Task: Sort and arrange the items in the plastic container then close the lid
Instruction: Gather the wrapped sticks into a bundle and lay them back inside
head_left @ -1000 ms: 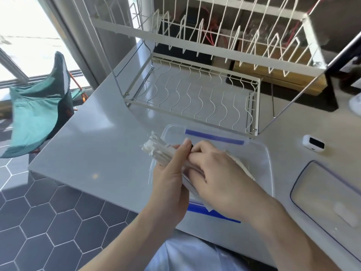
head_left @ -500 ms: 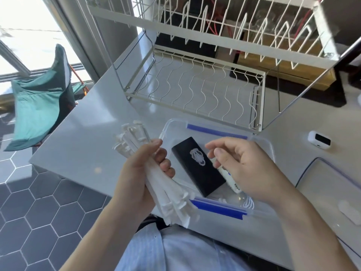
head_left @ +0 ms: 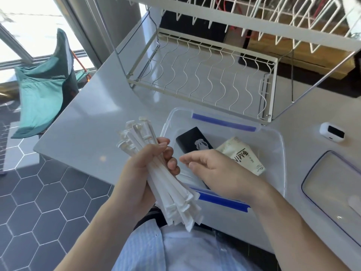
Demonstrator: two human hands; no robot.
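Both forearms are bare from the wrists back to the frame's lower edge, with no sleeves, watch or rings showing on the left hand (head_left: 140,177) or the right hand (head_left: 216,173). The torso wears a pale blue shirt (head_left: 156,251) with fine stripes, creased at the front.

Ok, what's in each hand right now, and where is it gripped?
The left hand grips the bundle of paper-wrapped straws around its middle. The right hand holds nothing.
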